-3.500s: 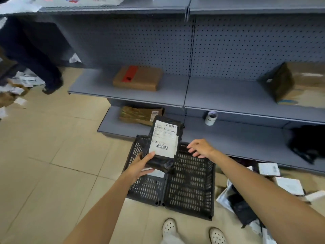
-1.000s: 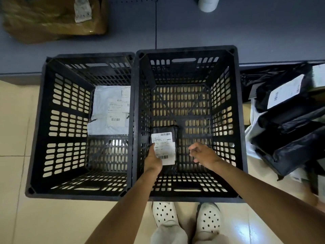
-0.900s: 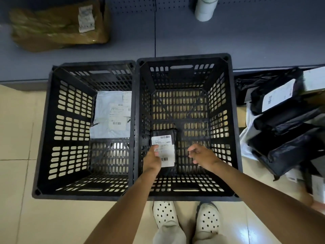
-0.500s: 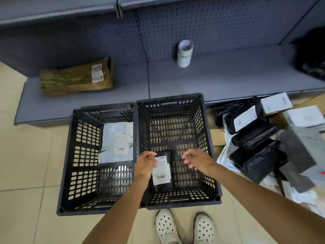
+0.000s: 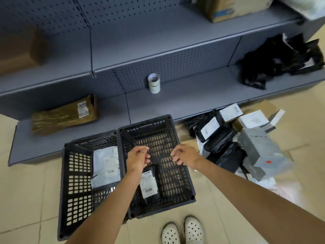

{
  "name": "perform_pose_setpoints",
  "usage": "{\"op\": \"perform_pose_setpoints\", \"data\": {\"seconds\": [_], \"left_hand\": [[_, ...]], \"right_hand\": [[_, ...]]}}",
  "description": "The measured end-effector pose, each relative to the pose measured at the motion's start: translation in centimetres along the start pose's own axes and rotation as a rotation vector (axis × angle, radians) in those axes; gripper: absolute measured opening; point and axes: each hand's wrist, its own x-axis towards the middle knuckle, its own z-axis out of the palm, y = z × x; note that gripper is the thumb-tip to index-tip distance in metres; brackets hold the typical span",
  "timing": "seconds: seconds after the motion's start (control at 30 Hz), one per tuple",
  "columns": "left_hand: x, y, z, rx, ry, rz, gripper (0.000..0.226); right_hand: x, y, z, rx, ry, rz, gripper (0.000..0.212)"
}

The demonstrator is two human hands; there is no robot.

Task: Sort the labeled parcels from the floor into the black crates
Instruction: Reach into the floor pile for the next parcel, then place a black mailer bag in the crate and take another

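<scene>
Two black crates stand side by side on the floor. The left crate (image 5: 77, 182) holds a grey labeled parcel (image 5: 105, 166). On the bottom of the right crate (image 5: 177, 175) lies a small black parcel (image 5: 149, 184) with a white label. My left hand (image 5: 138, 160) hovers above the right crate, fingers loosely curled, holding nothing. My right hand (image 5: 184, 155) is beside it over the same crate, also with nothing in it. A pile of labeled parcels (image 5: 233, 143), black bags and grey and white boxes, lies on the floor to the right.
Grey shelving runs behind the crates. On the lowest shelf are a brown parcel (image 5: 65, 115), a tape roll (image 5: 153, 83) and black bags (image 5: 281, 59). Cardboard boxes (image 5: 226, 7) sit higher up. My white shoes (image 5: 182, 229) are in front of the right crate.
My left hand has let go of the small black parcel, which now lies in the right crate. Both hands have lifted, and my view has risen and tilted up toward the shelves.
</scene>
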Motion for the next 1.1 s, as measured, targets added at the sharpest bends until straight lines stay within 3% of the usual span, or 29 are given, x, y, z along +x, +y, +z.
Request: {"op": "perform_pose_setpoints", "data": {"seconds": [0.3,0.47,0.6,0.83,1.1], "left_hand": [[-3.2,0.2,6.9,0.144,-0.166,0.010,0.007],[-4.7,1.2,11.0,0.206,-0.203,0.050,0.010],[-5.0,0.2,15.7,0.221,-0.214,0.086,0.010],[-8.6,-4.7,22.4,0.236,-0.218,0.062,0.009],[-10.6,-5.3,26.7,0.229,-0.217,0.057,0.012]], "right_hand": [[-3.6,7.2,-5.6,0.076,0.128,0.105,0.023],[-5.0,10.6,-10.4,0.173,0.286,0.123,0.029],[-5.1,14.3,-12.9,0.178,0.354,0.141,0.022],[-6.7,21.3,-15.6,0.140,0.308,0.168,0.022],[-7.4,23.6,-20.6,0.223,0.297,0.182,0.020]]}}
